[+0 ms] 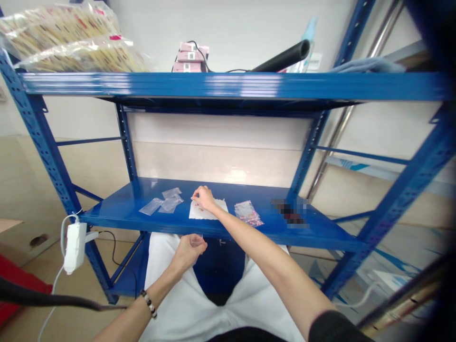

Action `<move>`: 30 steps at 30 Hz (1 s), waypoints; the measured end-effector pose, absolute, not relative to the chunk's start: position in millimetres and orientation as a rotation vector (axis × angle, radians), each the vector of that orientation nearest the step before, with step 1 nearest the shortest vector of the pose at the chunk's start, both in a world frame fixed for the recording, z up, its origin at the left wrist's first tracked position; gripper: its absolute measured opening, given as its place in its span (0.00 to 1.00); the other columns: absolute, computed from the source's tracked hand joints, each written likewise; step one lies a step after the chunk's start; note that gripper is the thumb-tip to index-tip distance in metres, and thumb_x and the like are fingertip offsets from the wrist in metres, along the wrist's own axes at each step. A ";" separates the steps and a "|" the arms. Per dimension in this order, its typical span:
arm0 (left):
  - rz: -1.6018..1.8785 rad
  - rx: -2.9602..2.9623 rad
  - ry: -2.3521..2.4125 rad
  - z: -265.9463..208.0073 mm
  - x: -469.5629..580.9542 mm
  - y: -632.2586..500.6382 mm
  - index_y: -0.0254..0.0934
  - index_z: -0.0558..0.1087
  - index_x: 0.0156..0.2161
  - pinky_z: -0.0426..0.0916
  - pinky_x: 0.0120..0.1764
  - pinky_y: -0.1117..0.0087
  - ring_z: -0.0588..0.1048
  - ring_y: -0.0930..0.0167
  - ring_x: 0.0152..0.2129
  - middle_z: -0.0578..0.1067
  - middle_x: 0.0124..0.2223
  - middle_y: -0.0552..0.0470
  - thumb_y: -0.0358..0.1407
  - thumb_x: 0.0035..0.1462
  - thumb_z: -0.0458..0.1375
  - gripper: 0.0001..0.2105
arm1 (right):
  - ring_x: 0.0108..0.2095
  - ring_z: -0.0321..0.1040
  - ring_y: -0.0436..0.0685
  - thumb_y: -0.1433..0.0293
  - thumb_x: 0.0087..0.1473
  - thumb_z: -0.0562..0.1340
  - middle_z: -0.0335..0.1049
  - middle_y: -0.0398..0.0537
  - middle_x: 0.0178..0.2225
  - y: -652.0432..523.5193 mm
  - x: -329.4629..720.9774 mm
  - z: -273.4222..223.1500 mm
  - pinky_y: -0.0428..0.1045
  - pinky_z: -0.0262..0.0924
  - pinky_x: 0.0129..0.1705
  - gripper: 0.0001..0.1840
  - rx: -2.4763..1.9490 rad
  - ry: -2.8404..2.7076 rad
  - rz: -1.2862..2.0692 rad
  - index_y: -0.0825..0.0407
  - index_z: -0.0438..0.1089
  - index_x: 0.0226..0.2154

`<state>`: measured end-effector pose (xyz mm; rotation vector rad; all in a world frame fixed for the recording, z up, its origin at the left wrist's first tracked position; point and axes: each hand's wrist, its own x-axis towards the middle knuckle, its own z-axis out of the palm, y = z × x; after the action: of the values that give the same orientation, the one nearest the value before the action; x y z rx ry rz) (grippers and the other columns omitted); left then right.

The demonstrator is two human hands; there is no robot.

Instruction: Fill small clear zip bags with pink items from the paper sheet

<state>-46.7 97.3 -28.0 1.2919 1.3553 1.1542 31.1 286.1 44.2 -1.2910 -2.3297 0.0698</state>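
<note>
My left hand (187, 252) is closed around a small clear plastic bag (195, 241), just below the front edge of the blue shelf. Over a white sheet (220, 204) on that shelf, my right hand (204, 197) has its fingers pinched together. A few tiny reddish pieces lie on the sheet by its fingertips; whether one is between them is too small to make out. Left of the sheet lie several flat clear zip bags (171, 201). To its right, a group of clear bags (247, 213) holds small pink and coloured pieces.
The blue metal shelf (117, 209) has an upper deck (188, 85) with bagged sticks (71, 42), pink boxes (192, 57) and a black tube (283, 56). A white power strip (75, 247) hangs at the left post. A blurred-out item (290, 213) lies at right.
</note>
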 end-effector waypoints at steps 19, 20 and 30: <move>1.339 1.268 1.113 -25.3 -51.0 101.2 0.32 0.72 0.36 0.67 0.31 0.71 0.74 0.69 0.27 0.76 0.28 0.50 0.37 0.48 0.62 0.11 | 0.38 0.69 0.54 0.71 0.51 0.69 0.74 0.47 0.33 165.3 79.1 26.7 0.48 0.60 0.43 0.04 -0.601 -2.299 0.687 0.53 0.77 0.26; 1.333 1.256 1.128 -24.6 -51.4 100.0 0.33 0.72 0.36 0.68 0.31 0.71 0.75 0.69 0.28 0.76 0.28 0.50 0.37 0.48 0.62 0.11 | 0.37 0.69 0.54 0.70 0.52 0.68 0.75 0.47 0.33 170.5 78.9 27.2 0.48 0.60 0.42 0.05 -0.577 -2.304 0.732 0.53 0.78 0.27; 1.248 1.163 1.073 -24.1 -47.7 95.3 0.34 0.70 0.37 0.64 0.20 0.75 0.71 0.73 0.17 0.72 0.24 0.54 0.39 0.49 0.61 0.13 | 0.37 0.72 0.56 0.69 0.53 0.66 0.78 0.50 0.34 266.2 74.2 36.5 0.46 0.60 0.39 0.07 -1.147 -2.278 0.293 0.53 0.80 0.33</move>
<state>-47.7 95.3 -24.1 1.1627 1.0728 1.2484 74.2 266.2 36.5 -1.1469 -2.2776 0.2929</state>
